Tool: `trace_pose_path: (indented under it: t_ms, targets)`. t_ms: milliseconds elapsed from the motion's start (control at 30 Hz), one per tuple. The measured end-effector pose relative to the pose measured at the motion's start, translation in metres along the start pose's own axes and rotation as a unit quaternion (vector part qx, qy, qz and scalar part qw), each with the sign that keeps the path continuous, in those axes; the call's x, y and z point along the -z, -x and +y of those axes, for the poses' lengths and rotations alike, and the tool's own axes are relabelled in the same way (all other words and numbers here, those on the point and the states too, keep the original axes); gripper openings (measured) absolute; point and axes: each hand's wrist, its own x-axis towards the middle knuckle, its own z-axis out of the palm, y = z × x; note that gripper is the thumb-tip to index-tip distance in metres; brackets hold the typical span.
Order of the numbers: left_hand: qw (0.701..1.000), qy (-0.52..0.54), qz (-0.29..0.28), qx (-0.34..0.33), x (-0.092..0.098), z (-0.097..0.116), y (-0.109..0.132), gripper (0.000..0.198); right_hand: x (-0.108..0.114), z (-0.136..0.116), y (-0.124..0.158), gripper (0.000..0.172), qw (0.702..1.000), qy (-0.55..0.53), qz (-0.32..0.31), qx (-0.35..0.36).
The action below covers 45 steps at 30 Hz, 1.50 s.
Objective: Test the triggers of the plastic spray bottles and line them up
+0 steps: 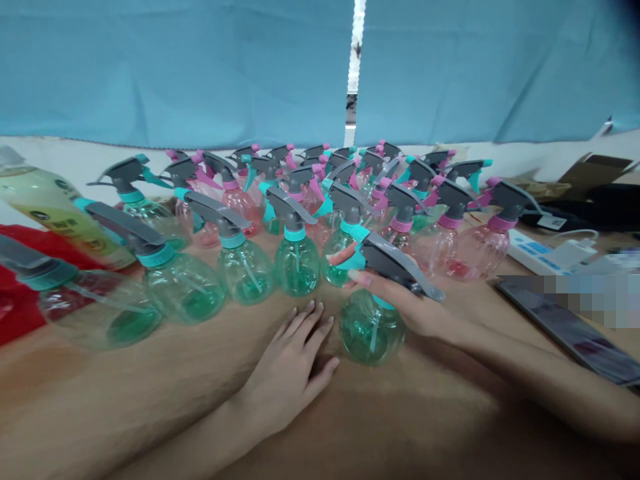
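Note:
My right hand (395, 293) is closed around the neck of a green spray bottle (367, 330) with a grey and turquoise trigger head. Its fingers lie by the trigger, and the bottle is upright at the table's surface; I cannot tell whether it touches. My left hand (295, 360) rests flat on the wooden table (210, 407), fingers spread, holding nothing, just left of that bottle. Behind the hands stands a row of green spray bottles, the nearest being one (297, 263) beyond my left fingertips. A pink spray bottle (477, 247) stands farther right.
More green and pink spray bottles crowd the back. At left are a large yellowish bottle (60, 207) and a red bag (20, 293). On the right lie a phone (565, 327), a white power strip (540, 253) and an open cardboard box (595, 177). A blue curtain (200, 67) hangs behind.

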Motion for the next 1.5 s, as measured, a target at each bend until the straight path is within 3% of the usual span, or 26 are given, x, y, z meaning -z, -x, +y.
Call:
trace_pose_path:
  t_ms: [400,667,1300,1500]
  targets:
    - [1.000,-0.002,-0.003,-0.003,-0.0013,-0.0010,0.0005,0.050,-0.0004,0.0024,0.0002,0.017,1.000,-0.012,-0.001,0.006]
    - [1.000,-0.004,-0.002,-0.002,-0.0013,-0.0006,-0.0001,0.050,0.0021,0.0021,0.0004,0.017,0.999,0.034,-0.010,-0.002]
    - [1.000,0.001,0.002,-0.001,-0.0009,-0.0009,0.0003,0.050,0.0053,-0.0005,0.0014,0.030,0.997,0.078,0.008,-0.009]
    - [1.000,-0.001,-0.003,0.004,-0.0006,0.0000,0.0005,0.050,0.0054,0.0027,0.0014,0.027,0.999,0.049,0.003,-0.016]
